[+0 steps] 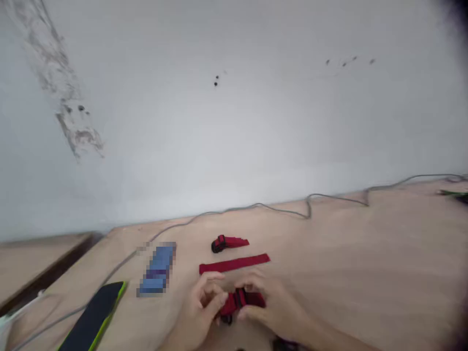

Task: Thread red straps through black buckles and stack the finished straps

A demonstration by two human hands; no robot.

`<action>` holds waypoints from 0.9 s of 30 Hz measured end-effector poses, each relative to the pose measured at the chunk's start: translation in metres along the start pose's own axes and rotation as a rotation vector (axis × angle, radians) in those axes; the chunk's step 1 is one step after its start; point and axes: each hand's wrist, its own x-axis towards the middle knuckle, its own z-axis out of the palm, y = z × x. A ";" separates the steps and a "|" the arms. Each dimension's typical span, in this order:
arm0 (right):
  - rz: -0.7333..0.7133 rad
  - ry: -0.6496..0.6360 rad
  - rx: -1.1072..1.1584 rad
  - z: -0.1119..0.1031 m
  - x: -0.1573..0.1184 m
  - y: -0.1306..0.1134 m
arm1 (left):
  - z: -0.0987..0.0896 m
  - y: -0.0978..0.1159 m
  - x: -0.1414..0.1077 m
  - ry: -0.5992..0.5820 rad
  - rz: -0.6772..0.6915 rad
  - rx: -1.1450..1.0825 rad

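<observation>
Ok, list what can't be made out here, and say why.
Head view: the details of the blue item, lost to pixelation.
Head view: the near end of the dark lime-edged slab, cut off by the bottom edge.
Head view: what the black object is, cut off by the bottom edge.
Head view: the left end of the held red strap, covered by the left hand.

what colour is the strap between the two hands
The strap is dark red, shown in the head view.
</observation>
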 end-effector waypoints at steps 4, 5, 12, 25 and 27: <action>0.008 0.010 -0.016 0.008 -0.002 -0.005 | 0.003 -0.003 0.002 -0.018 0.020 -0.027; 0.012 0.014 -0.022 0.010 -0.002 -0.006 | 0.004 -0.003 0.001 -0.025 0.014 -0.041; 0.028 -0.012 -0.012 0.006 -0.001 -0.011 | 0.008 -0.003 -0.005 -0.040 0.082 0.068; 0.267 0.073 -0.057 0.023 -0.002 -0.006 | 0.009 -0.016 -0.009 0.009 0.585 0.949; 0.242 0.079 0.002 0.019 -0.002 -0.004 | 0.007 -0.014 -0.007 0.057 0.626 1.003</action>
